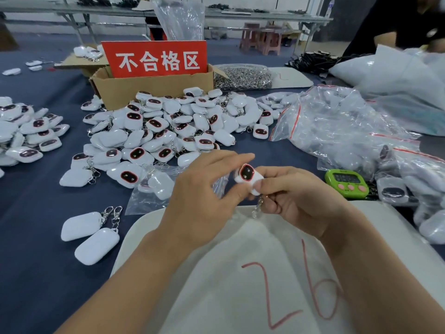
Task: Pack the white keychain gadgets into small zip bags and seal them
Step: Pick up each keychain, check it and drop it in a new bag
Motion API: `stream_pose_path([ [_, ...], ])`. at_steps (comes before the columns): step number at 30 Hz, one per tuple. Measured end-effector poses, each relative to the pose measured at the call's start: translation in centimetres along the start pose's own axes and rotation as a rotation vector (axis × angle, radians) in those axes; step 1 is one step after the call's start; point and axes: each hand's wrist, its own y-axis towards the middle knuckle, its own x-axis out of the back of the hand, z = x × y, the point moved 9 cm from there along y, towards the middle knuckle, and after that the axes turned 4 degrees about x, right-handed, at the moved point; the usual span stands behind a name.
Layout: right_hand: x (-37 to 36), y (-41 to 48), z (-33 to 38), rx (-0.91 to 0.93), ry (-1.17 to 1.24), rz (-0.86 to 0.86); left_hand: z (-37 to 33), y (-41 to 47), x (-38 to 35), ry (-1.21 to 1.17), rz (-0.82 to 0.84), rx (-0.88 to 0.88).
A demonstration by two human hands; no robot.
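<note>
Packing workshop, heaped white gadgets (156, 131), red reject-area sign (155, 59) in carton (134, 89), folding tables (265, 16)

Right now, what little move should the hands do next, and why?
Probably slip the white keychain gadget into the clear bag beside the left hand. Both it and the right hand hold the gadget bare, chain dangling, so it isn't bagged yet.

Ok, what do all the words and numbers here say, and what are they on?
"不合格区": white characters on the red sign standing in the cardboard box.
"26": red handwriting on the white sheet nearest the person.
The green timer has a display, but it is too blurred to read.
</note>
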Motion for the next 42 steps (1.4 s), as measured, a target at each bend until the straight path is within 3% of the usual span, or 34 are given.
stream_pose_path([
  [3, -0.3, -0.1, 0.1, -0.026, 0.138, 0.032, 0.2, 0.1, -0.2, -0.032, 0.032, 0.002],
  [7, -0.5, -0.5, 0.0, -0.06, 0.132, 0.074, 1.1, 0.1, -0.4, -0.172, -0.003, 0.072],
  [14, 1.3, 0.0, 1.5, 0.131, -0.114, -0.143, 2.4, -0.1, -1.0, -0.229, -0.009, 0.203],
  [17, 1.5, -0.2, 2.1, 0.207, -0.116, -0.154, 2.6, -0.2, -0.9, -0.259, -0.042, 0.239],
  [23, 1.4, -0.2, 1.9, 0.197, -0.139, -0.204, 3.0, -0.2, -0.3, -0.247, -0.11, 0.272],
  [28, 3.9, -0.5, 1.4, 0.118, -0.085, -0.462, 4.7, -0.4, 2.1, 0.011, -0.277, 0.375],
  [33, 4.4, -0.6, 1.2, 0.083, -0.116, -0.534, 5.5, -0.4, 0.6, 0.412, -0.037, 0.491],
  [42, 4.0, -0.5, 1.0, 0.059, -0.127, -0.542, 4.8, -0.5, 0.3, 0.312, -0.089, 0.454],
])
